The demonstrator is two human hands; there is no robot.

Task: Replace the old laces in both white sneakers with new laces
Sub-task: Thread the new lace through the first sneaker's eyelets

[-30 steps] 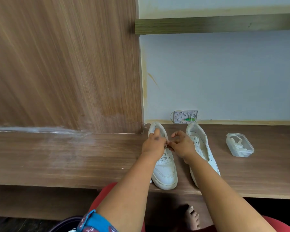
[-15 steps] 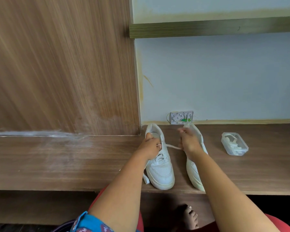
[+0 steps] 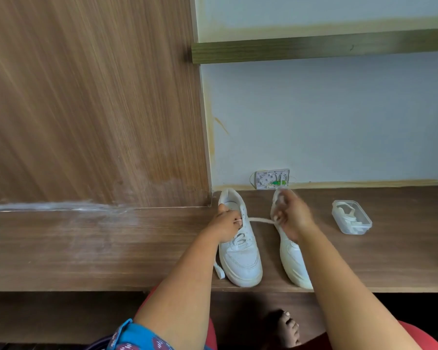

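In the head view, your left hand point(image 3: 226, 226) lies on the left white sneaker point(image 3: 239, 245), over the lacing area and the collar. Its fingers are curled there, and a thin bit of white lace shows at the fingertips, so it seems to pinch the lace at the eyelets while it holds the shoe down. Your right hand point(image 3: 292, 218) is over the right white sneaker point(image 3: 292, 261), a little blurred. Its fingers are closed on the flat white lace point(image 3: 261, 220), which goes in a nearly straight line from the left sneaker's upper eyelets across the gap to this hand. So both hands grip narrowly, each on the lace.

Both sneakers stand on the wooden desk point(image 3: 86, 248), side by side, toes toward you and heels toward the wall. The left sneaker has lace crossings in the lower eyelets, and one loose lace end point(image 3: 219, 270) hangs down at its left side and lies on the desk near the toe. Whether the right sneaker has a lace I cannot tell, because your hand and forearm cover most of it.

To the right of the sneakers, well apart, stands a clear plastic container point(image 3: 352, 218) with white laces inside. Behind the sneakers, an open wall socket box point(image 3: 272, 178) sits at the foot of the pale wall. Your bare foot point(image 3: 290, 327) shows under the desk edge.
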